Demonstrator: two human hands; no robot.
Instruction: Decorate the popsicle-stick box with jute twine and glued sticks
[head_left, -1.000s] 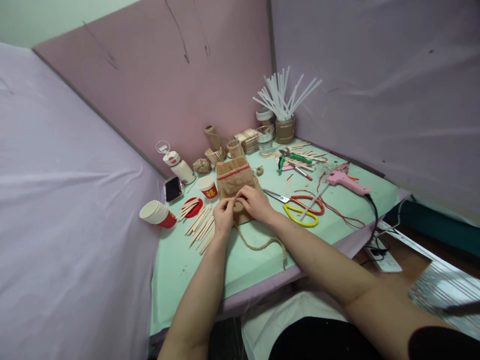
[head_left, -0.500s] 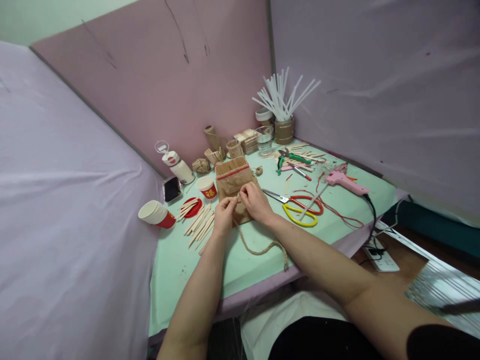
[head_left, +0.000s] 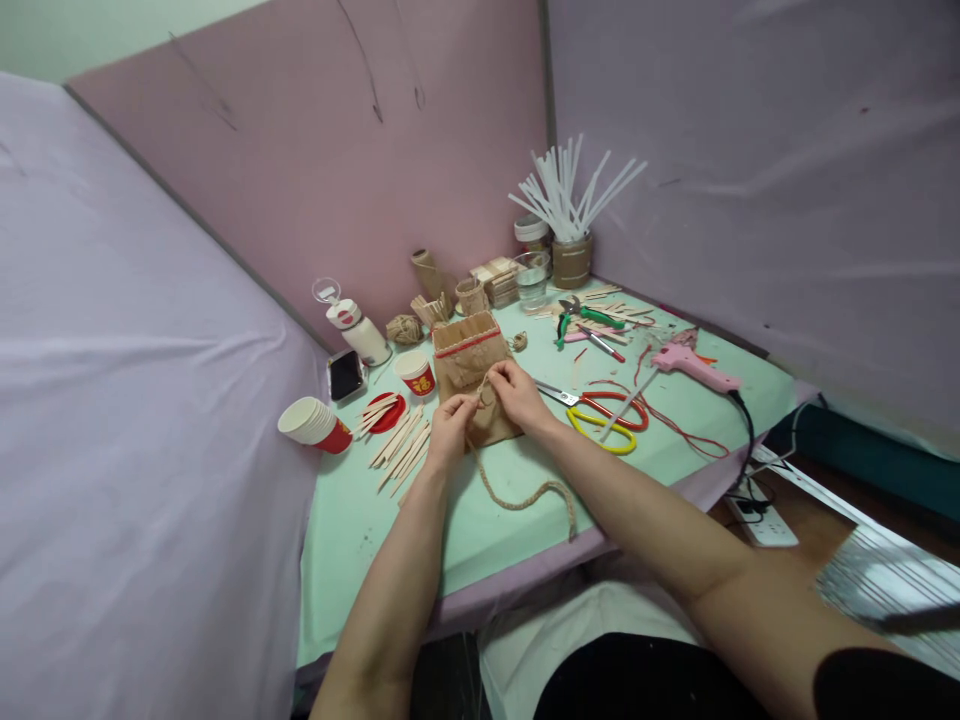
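Between my two hands runs a braided twine cord (head_left: 525, 503), its tail curving over the table toward the front edge. My left hand (head_left: 451, 425) pinches the cord near its upper end. Closed as well, my right hand (head_left: 514, 390) grips a thin end of it, and a small loop shows between the fingers. Just behind my hands stands a brown box (head_left: 470, 362) with a red band near its rim and a whitish trim along the top. Brown material (head_left: 499, 428) lies under the hands in front of the box.
Scissors (head_left: 600, 410) and a pink glue gun (head_left: 694, 367) lie to the right, with red string and green-handled pliers (head_left: 574, 318). Left are wooden sticks (head_left: 405, 455), a red-and-white paper cup (head_left: 415, 375), stacked cups (head_left: 315, 425) and a white bottle (head_left: 360, 330). White glue sticks (head_left: 562, 190) stand behind.
My right hand has drawn slightly up and away from the left, and a loop of cord now shows between them. The view has shifted a little.
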